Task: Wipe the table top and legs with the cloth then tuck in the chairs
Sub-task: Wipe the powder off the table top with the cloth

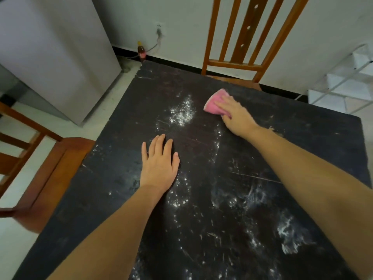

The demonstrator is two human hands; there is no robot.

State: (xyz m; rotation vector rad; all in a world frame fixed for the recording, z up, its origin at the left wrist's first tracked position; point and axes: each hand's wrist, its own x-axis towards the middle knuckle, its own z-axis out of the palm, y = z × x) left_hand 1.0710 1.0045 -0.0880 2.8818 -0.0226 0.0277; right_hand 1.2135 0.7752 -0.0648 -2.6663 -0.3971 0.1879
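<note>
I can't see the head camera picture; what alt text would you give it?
A person's right hand presses a pink cloth onto a dark table top dusted with white powder, while the left hand rests flat nearby. Wooden chairs stand at the far side and left side.

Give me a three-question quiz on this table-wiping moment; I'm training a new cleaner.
1. True or false: the left hand holds the cloth.
2. What colour is the cloth?
3. The white powder patch lies to which side of the cloth: A toward the fridge, B toward the white rack?

Key: 1 false, the right hand presses it on the table; the left rests flat. 2 pink. 3 A.
</note>
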